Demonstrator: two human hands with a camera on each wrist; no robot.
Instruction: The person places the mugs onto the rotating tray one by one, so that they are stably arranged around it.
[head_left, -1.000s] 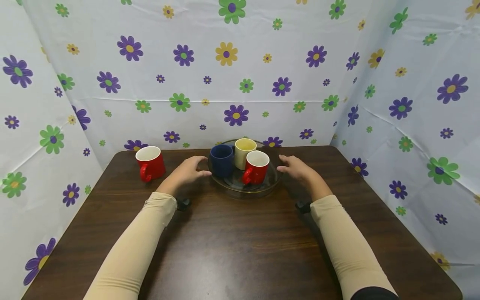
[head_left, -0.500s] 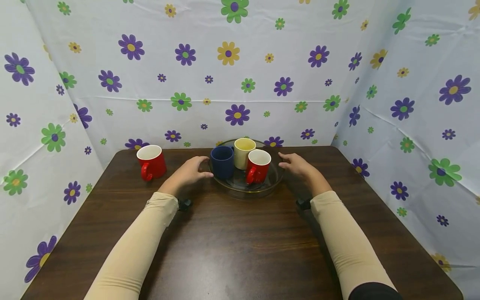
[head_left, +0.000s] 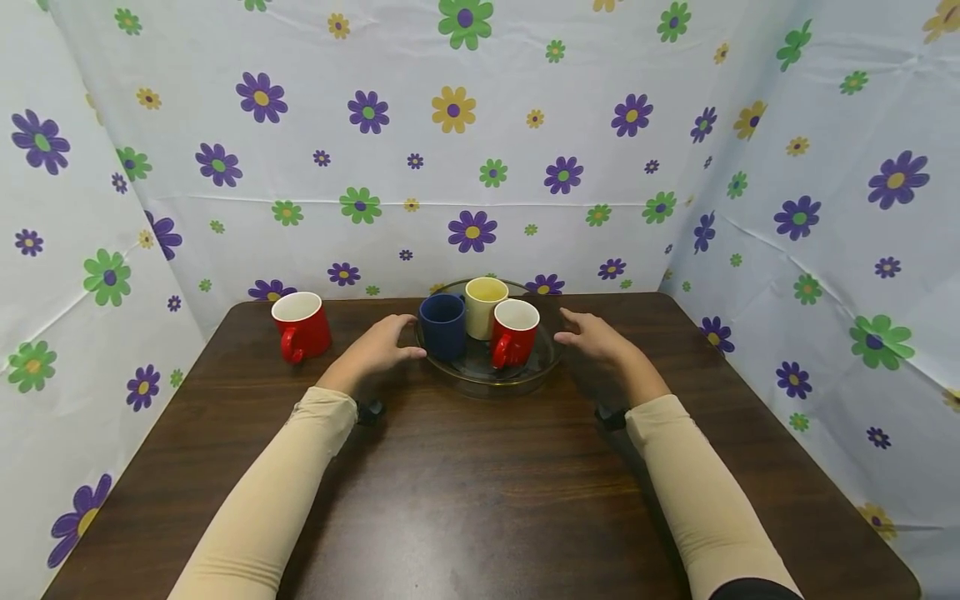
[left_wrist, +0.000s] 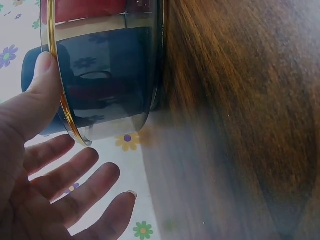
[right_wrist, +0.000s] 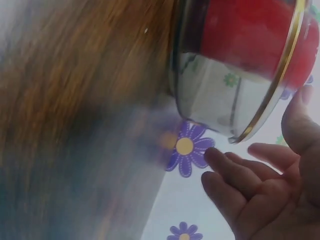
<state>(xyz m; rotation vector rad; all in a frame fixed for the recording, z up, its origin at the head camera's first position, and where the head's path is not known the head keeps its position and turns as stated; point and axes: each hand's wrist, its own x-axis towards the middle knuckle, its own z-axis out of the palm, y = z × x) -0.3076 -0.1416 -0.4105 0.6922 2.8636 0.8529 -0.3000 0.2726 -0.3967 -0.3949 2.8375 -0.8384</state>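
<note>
A clear glass dish (head_left: pixel 495 385) with a gold rim stands at the table's back. It holds a dark blue mug (head_left: pixel 442 329), a pale yellow mug (head_left: pixel 480 310) and a red mug (head_left: pixel 517 337) with a white inside. On the dish's left is my left hand (head_left: pixel 377 348), fingers spread, thumb over the gold rim (left_wrist: pixel 64 102) in the left wrist view. The right hand (head_left: pixel 600 342) sits at the opposite side, its fingertips close to the rim. In the right wrist view that hand (right_wrist: pixel 272 192) has loosely bent fingers with nothing between them.
Another red mug (head_left: pixel 302 327) stands left of my left hand, handle toward me. Behind the dark wooden table (head_left: pixel 465 483) hangs a white flowered sheet (head_left: pixel 420 167), which also runs along both sides.
The dish has turned slightly: the red mug in it has shifted a little right and its handle points more toward me, while the yellow mug has shifted left. Both hands stay almost in place.
</note>
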